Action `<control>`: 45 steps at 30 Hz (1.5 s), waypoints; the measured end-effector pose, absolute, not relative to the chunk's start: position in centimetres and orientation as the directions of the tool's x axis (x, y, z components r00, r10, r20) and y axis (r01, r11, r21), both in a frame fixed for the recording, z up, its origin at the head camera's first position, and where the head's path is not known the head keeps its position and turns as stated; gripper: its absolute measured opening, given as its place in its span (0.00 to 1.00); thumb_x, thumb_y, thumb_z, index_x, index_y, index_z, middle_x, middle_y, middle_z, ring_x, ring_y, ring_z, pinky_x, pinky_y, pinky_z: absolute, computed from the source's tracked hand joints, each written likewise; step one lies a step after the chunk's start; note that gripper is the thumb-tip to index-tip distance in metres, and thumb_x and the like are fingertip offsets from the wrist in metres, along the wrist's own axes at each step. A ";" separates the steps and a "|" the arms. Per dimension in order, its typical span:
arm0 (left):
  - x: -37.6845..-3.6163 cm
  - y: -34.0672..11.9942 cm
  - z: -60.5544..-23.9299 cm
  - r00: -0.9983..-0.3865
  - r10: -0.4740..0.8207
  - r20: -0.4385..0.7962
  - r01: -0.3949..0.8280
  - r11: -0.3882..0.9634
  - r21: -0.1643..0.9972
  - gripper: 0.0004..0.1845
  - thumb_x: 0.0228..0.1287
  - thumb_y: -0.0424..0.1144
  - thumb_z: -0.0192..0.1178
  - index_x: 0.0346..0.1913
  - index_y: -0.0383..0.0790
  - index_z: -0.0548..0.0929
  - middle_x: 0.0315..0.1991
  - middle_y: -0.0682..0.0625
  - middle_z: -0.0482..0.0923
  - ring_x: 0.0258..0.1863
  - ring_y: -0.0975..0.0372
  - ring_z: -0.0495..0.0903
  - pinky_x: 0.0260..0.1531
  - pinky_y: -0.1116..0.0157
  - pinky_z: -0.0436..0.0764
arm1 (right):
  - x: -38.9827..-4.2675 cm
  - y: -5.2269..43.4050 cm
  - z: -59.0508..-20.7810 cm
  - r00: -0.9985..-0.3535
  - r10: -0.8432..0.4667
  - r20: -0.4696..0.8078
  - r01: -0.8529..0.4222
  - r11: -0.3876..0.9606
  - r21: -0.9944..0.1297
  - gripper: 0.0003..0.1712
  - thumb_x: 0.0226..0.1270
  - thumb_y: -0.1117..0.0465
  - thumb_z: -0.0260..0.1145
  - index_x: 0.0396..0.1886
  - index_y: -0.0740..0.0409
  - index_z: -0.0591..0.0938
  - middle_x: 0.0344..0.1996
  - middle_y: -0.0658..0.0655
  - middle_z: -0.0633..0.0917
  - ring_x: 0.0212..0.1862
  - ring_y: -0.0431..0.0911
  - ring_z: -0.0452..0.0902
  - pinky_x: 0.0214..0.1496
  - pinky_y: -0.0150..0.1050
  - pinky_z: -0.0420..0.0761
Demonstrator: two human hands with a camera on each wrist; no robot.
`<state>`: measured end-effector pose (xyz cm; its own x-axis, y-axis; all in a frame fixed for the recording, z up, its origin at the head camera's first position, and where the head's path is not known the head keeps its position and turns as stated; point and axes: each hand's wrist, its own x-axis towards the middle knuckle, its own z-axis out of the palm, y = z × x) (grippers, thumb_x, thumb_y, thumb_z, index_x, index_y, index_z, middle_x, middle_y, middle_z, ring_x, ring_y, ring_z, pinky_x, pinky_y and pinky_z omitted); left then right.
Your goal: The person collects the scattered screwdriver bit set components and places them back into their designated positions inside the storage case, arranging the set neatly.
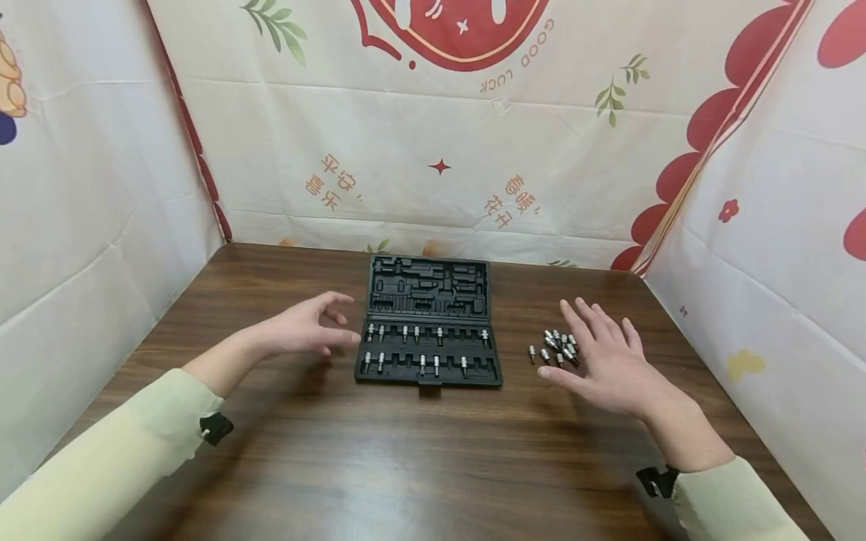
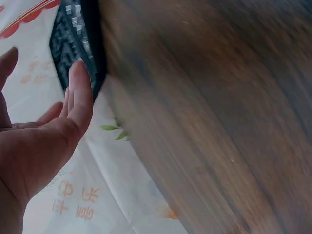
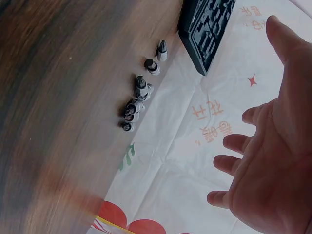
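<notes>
An opened black plastic socket case (image 1: 429,346) lies at the middle of the table. Several silver bit sockets (image 1: 440,336) stand in two rows of slots in its near half; other slots hold nothing. My left hand (image 1: 307,327) hovers just left of the case, fingers loosely bent and nothing held. To the right of the case, a small pile of loose bit sockets (image 1: 560,347) lies on the wood. My right hand (image 1: 612,368) is spread beside and over that pile, holding nothing. The right wrist view shows the bit sockets (image 3: 141,87) apart from the fingers.
The dark brown wooden table (image 1: 379,466) is bordered by printed white cloth (image 1: 433,135) at the back and on both sides. The case's raised lid (image 1: 429,287), with moulded recesses, faces me on the far side. Black straps (image 1: 216,427) are on both wrists.
</notes>
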<state>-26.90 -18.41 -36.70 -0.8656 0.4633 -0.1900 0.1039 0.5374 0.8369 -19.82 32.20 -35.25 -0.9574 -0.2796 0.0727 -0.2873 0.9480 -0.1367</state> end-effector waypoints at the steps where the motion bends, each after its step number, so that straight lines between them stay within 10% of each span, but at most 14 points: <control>1: -27.0 -18.3 -36.9 -0.855 0.474 -0.212 0.094 0.543 0.834 0.51 0.72 0.49 0.75 0.86 0.38 0.56 0.70 0.29 0.73 0.55 0.51 0.86 0.51 0.54 0.94 | -19.8 32.2 -35.2 -0.957 -0.279 0.073 -0.287 0.948 -0.139 0.69 0.71 0.20 0.65 0.93 0.46 0.41 0.90 0.69 0.50 0.88 0.71 0.43 0.83 0.83 0.40; 17: -27.8 -16.1 -37.6 -0.761 0.573 -0.305 0.270 0.706 0.655 0.58 0.67 0.45 0.80 0.87 0.28 0.53 0.57 0.42 0.84 0.54 0.56 0.82 0.56 0.58 0.85 | -20.3 33.0 -34.0 -0.966 -0.254 0.048 -0.258 0.933 -0.250 0.70 0.73 0.26 0.68 0.93 0.46 0.36 0.89 0.71 0.48 0.87 0.74 0.44 0.81 0.84 0.41; 45: -28.8 -18.0 -40.4 -0.738 0.624 -0.257 0.084 0.463 0.882 0.53 0.67 0.33 0.78 0.87 0.36 0.56 0.44 0.45 0.85 0.41 0.59 0.84 0.45 0.66 0.84 | -21.6 33.4 -33.4 -0.974 -0.225 0.034 -0.219 0.891 -0.397 0.67 0.79 0.32 0.66 0.92 0.52 0.32 0.89 0.72 0.43 0.86 0.79 0.40 0.77 0.87 0.43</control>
